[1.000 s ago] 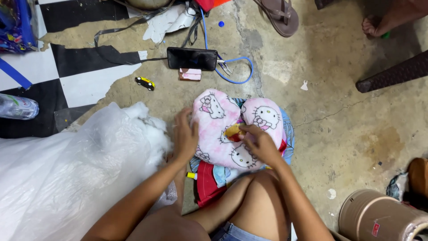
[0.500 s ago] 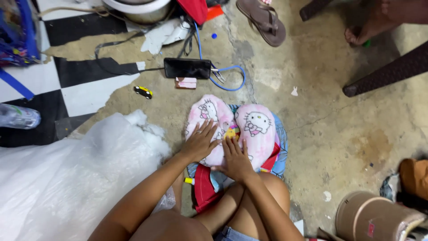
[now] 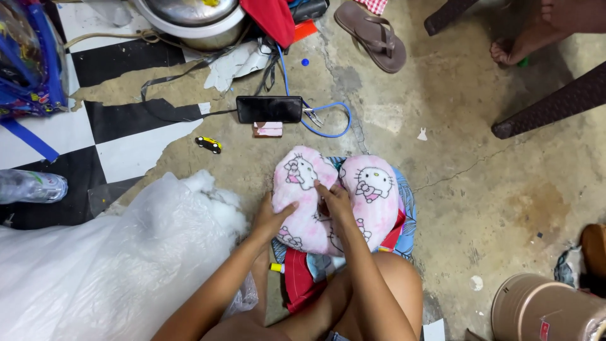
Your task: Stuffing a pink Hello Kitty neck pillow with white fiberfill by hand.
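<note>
Nearest the camera, the person's bent bare knees sit just behind the pink cushion point(image 3: 334, 199), a soft heart-shaped piece printed with cartoon cats, which lies on the concrete floor point(image 3: 480, 189) on top of folded red and blue cloth point(image 3: 297, 281). Both hands are on the cushion. The left hand point(image 3: 273, 218) presses flat on its near-left lobe, fingers spread wide, holding nothing. The right hand point(image 3: 334, 201) rests on the middle seam, fingers curled narrowly into the dip between the two lobes; whether they pinch anything there I cannot tell. Of the two, the right hand lies nearer the cushion's centre, the left at its edge.

The cushion's long axis runs side to side across the person's lap line, its two rounded lobes pointing away from the knees and its narrower end tucked toward them.

Left of the cushion lies a big clear plastic bag of white stuffing point(image 3: 95, 271). Beyond the cushion, well apart, are a small yellow toy car point(image 3: 208, 144), then a black phone point(image 3: 269, 109) with a blue cable point(image 3: 328, 123). Farthest off is a brown sandal point(image 3: 369, 35).
</note>
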